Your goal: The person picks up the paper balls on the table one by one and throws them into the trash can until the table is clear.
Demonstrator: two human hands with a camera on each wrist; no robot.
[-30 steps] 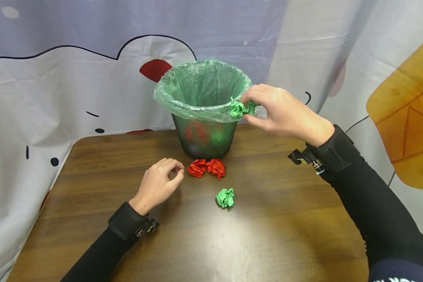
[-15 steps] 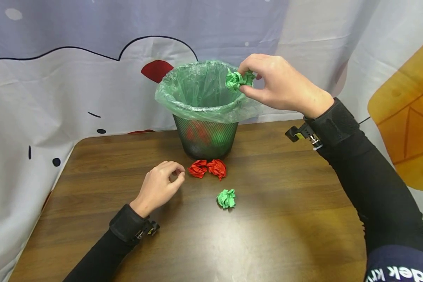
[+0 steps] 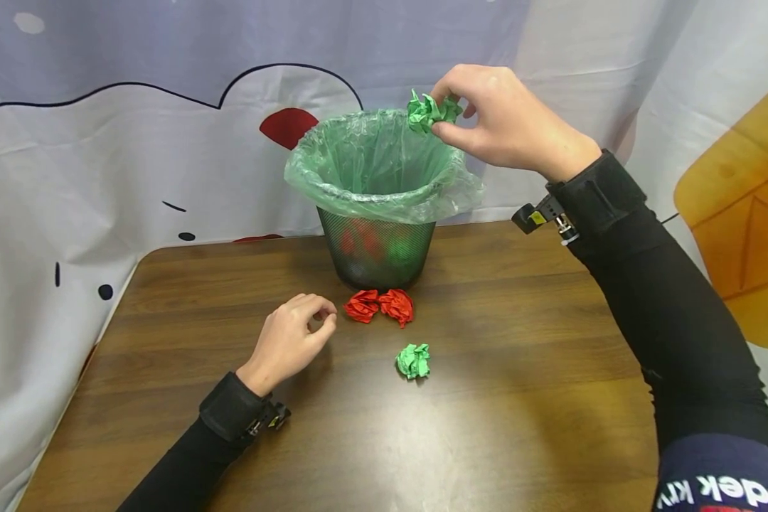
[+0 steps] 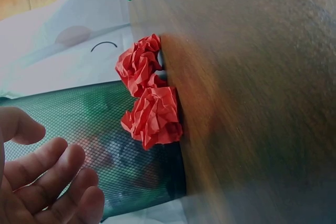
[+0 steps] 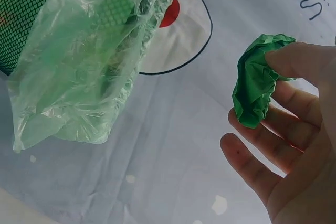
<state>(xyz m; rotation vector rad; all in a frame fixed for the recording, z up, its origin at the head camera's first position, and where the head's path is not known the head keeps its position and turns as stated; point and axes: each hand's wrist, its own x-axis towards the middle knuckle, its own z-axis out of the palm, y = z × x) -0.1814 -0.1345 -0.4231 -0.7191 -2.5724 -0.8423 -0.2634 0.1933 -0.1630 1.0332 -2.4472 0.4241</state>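
Note:
My right hand (image 3: 505, 121) pinches a crumpled green paper ball (image 3: 426, 114) between thumb and fingers, up beside the far right rim of the bin. The right wrist view shows that green paper ball (image 5: 257, 80) apart from the liner (image 5: 68, 77). On the table, my left hand (image 3: 289, 341) lies loosely curled with nothing in it. Close to its fingertips sit two crumpled red paper balls (image 3: 397, 306), side by side at the foot of the mesh bin (image 3: 377, 252). Another green paper ball (image 3: 413, 361) lies nearer to me. Both red paper balls (image 4: 152, 116) appear in the left wrist view.
A green plastic liner (image 3: 371, 203) folds over the bin's rim and hangs loose at its right. Red and green shapes show through the mesh. The wooden table (image 3: 518, 341) ends against a printed curtain (image 3: 134, 171) behind the bin.
My right hand has risen with the green paper ball from the front of the bin's right rim to above it. The liner's right side now hangs out further. My left hand stays put.

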